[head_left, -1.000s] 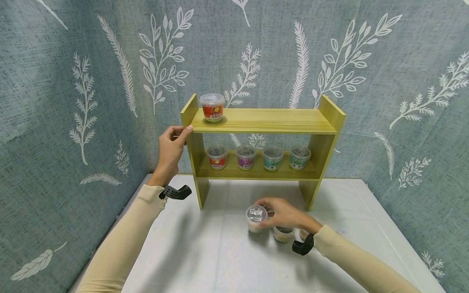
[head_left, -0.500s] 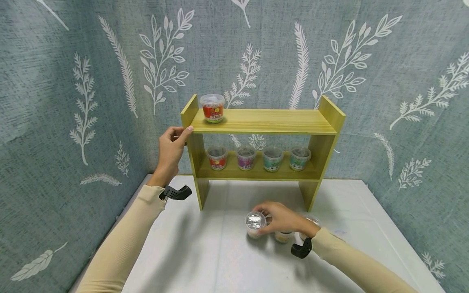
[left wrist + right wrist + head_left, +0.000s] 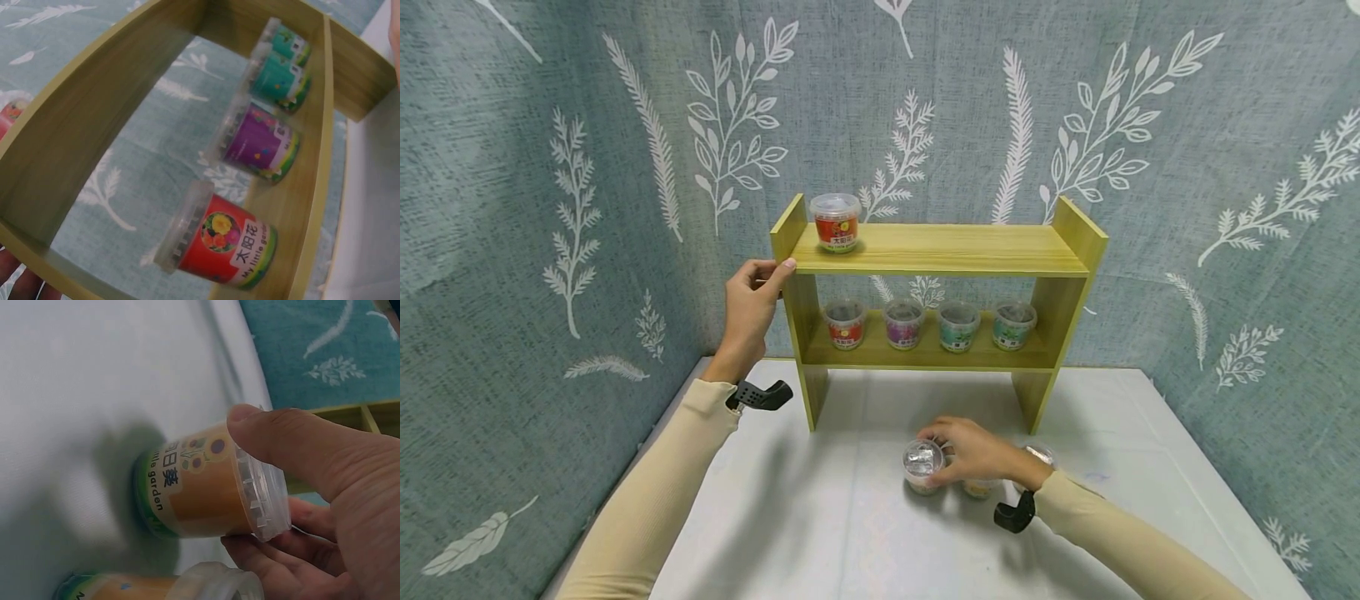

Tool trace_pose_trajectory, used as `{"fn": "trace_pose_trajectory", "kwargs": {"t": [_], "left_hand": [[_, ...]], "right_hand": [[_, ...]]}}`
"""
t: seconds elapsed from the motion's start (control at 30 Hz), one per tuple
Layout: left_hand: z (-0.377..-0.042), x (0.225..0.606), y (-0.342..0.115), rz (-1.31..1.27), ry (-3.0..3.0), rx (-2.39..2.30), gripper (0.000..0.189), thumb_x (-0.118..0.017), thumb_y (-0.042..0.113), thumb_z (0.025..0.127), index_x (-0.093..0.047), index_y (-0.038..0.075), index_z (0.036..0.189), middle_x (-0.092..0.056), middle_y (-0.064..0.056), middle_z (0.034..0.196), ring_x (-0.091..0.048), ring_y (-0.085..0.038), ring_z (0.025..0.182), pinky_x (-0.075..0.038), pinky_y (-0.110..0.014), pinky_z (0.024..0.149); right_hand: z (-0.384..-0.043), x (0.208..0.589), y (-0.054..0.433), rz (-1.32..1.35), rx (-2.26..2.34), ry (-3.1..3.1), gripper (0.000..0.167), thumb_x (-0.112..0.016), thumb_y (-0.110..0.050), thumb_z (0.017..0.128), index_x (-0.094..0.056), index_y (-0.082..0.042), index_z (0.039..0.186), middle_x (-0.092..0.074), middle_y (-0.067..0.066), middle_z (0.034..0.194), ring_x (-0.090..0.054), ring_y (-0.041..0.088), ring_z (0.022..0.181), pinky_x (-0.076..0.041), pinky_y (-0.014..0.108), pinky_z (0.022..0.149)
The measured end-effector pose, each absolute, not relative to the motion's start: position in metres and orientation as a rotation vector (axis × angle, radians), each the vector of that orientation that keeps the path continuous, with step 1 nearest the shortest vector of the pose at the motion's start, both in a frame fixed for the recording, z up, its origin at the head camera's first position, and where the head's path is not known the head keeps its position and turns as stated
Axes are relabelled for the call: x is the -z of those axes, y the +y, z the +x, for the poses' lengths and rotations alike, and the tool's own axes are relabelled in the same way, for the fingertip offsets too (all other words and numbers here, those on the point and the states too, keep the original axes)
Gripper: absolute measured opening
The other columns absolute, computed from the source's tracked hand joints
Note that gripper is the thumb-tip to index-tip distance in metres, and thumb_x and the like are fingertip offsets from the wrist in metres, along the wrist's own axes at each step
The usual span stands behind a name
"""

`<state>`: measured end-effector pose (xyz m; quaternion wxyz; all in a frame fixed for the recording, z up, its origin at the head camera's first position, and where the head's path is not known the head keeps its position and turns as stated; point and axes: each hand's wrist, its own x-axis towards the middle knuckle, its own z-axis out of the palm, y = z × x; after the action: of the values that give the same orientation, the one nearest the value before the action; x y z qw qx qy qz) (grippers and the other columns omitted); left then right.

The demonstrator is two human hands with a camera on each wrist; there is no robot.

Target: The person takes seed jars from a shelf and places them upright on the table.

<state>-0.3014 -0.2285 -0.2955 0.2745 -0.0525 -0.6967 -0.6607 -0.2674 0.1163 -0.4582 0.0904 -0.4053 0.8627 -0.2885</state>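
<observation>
My right hand (image 3: 972, 452) holds a small clear-lidded plastic cup (image 3: 206, 481) near its lid, thumb on one side and fingers on the other. An orange label with sunflowers and a green base band shows on it; the cup stands low at the white table. A second orange-labelled cup (image 3: 131, 589) sits beside it, partly covered by my hand in the head view. My left hand (image 3: 751, 308) grips the upper left side of a yellow-green wooden shelf (image 3: 940, 260), thumb at the front edge.
A red-labelled cup (image 3: 837, 225) stands on the top board's left end. Along the middle board are a red cup (image 3: 846, 325), a purple cup (image 3: 903, 323) and two green ones (image 3: 958, 327). Another cup (image 3: 1039, 455) is behind my right wrist. Patterned fabric (image 3: 970, 133) hangs behind.
My right hand and its cup have shifted slightly toward me, near the other cups on the table. The left hand stays on the shelf.
</observation>
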Motion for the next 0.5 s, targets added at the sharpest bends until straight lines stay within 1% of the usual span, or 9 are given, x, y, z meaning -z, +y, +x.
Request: {"fn": "trace_pose_trajectory", "kwargs": {"t": [0.1,0.2,0.3,0.37,0.43,0.5], "left_hand": [[-0.3016,0.2962,-0.2286,-0.139,-1.872,1.778,0.031,-0.075,0.038,0.096,-0.066,0.011,0.108,-0.060,0.001,0.098,-0.055,-0.014,0.089,-0.049,-0.034,0.086],[-0.3015,0.2968,-0.2285,-0.135,-1.876,1.776,0.032,-0.075,0.038,0.096,-0.066,0.010,0.109,-0.060,0.001,0.098,-0.056,-0.014,0.089,-0.049,-0.032,0.085],[-0.3015,0.2970,-0.2285,-0.135,-1.878,1.770,0.033,-0.075,0.038,0.096,-0.066,0.009,0.110,-0.060,0.001,0.099,-0.056,-0.014,0.090,-0.049,-0.032,0.085],[-0.3015,0.2966,-0.2283,-0.138,-1.878,1.768,0.033,-0.075,0.038,0.096,-0.066,0.009,0.110,-0.060,0.001,0.099,-0.056,-0.014,0.089,-0.050,-0.033,0.085],[-0.3015,0.2960,-0.2282,-0.142,-1.876,1.766,0.033,-0.075,0.037,0.096,-0.065,0.008,0.110,-0.060,0.001,0.098,-0.055,-0.014,0.088,-0.049,-0.034,0.086],[-0.3016,0.2952,-0.2280,-0.144,-1.873,1.767,0.033,-0.075,0.037,0.096,-0.065,0.008,0.109,-0.060,0.001,0.098,-0.055,-0.014,0.088,-0.049,-0.035,0.086]], "right_hand": [[-0.2678,0.4587,0.1164,-1.229,0.821,2.585,0.060,-0.090,-0.033,0.081,-0.067,-0.007,0.130,-0.063,0.001,0.119,-0.063,0.013,0.100,-0.056,0.024,0.085],[-0.2676,0.4578,0.1167,-1.236,0.776,2.601,0.059,-0.090,-0.034,0.082,-0.068,-0.008,0.130,-0.064,0.001,0.119,-0.063,0.014,0.101,-0.056,0.028,0.086],[-0.2675,0.4559,0.1177,-1.222,0.714,2.618,0.061,-0.088,-0.037,0.084,-0.067,-0.007,0.132,-0.065,0.004,0.125,-0.063,0.022,0.111,-0.054,0.037,0.094],[-0.2673,0.4537,0.1188,-1.208,0.674,2.626,0.064,-0.087,-0.039,0.085,-0.065,-0.007,0.135,-0.064,0.007,0.131,-0.061,0.028,0.119,-0.051,0.045,0.100],[-0.2673,0.4517,0.1202,-1.209,0.645,2.633,0.066,-0.086,-0.040,0.085,-0.065,-0.005,0.136,-0.063,0.010,0.134,-0.059,0.033,0.123,-0.047,0.052,0.104],[-0.2676,0.4503,0.1211,-1.213,0.629,2.636,0.066,-0.086,-0.039,0.085,-0.064,-0.004,0.137,-0.063,0.012,0.135,-0.058,0.034,0.124,-0.046,0.054,0.104]]}}
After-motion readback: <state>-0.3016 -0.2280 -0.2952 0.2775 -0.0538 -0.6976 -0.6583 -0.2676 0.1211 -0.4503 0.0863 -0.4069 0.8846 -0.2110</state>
